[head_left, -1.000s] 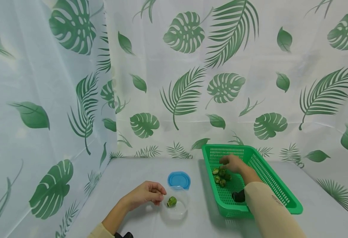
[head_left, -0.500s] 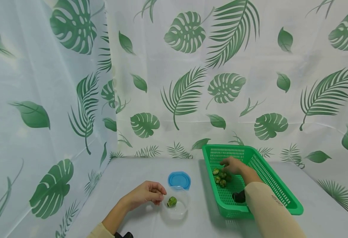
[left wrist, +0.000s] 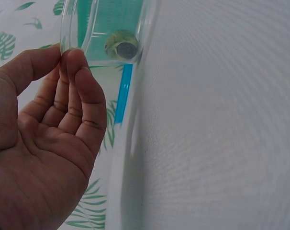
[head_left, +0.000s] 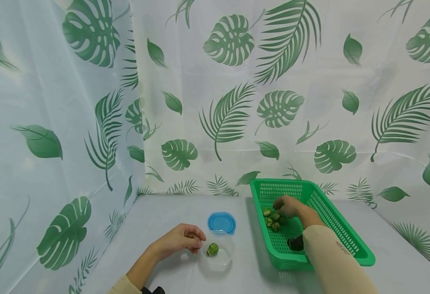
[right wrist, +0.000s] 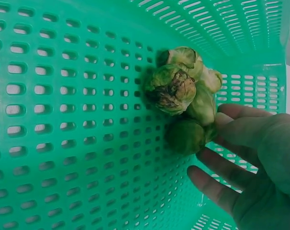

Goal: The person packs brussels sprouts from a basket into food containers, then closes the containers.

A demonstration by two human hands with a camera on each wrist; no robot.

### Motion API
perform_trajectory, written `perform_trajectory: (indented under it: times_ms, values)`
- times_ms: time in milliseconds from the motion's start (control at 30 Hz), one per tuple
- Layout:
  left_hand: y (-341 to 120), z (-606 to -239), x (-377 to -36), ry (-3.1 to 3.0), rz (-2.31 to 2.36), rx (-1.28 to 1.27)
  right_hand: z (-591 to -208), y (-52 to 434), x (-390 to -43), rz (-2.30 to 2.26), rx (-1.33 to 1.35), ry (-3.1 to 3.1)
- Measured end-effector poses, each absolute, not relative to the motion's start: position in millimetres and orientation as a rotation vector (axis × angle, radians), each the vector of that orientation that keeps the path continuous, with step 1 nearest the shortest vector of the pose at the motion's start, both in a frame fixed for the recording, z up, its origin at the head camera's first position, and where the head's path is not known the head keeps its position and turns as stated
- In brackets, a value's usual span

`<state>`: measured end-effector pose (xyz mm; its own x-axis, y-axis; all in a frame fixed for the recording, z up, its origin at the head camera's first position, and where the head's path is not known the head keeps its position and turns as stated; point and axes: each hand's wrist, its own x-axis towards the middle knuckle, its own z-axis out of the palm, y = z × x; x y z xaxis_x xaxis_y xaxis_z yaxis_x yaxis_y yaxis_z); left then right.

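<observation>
My left hand point(head_left: 185, 239) pinches the rim of a clear plastic container point(head_left: 220, 265) between thumb and fingertips. Inside it lies one Brussels sprout point(head_left: 212, 249), which shows through the wall in the left wrist view. Reaching into the green basket point(head_left: 274, 249), my right hand point(head_left: 290, 205) has its thumb and fingertips right at a cluster of Brussels sprouts point(right wrist: 171, 91). In the right wrist view its lower fingers stay spread, next to a darker sprout point(right wrist: 185, 136). The thumb hides part of the index finger.
Behind the container, a blue lid point(head_left: 221, 222) lies on the white table point(head_left: 171, 212). The basket's tall slotted walls surround the right hand. A leaf-printed curtain point(head_left: 229, 122) hangs at the back and the left side.
My right hand has shifted very slightly to the right, its fingers drawing in a little, and the sprouts beneath have moved slightly. The left hand and the container stay in place.
</observation>
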<state>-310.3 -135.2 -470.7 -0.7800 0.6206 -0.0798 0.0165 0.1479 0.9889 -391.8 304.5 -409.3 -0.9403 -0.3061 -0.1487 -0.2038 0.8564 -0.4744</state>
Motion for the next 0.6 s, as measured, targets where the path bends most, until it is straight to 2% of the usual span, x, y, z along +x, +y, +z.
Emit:
perform_trajectory:
  times_ms: [600]
  values:
    - [-135.7,-469.5,-308.9,1.955,1.668,0.606,-412.2,306.7,-391.3,-0.625,-0.457,2.864]
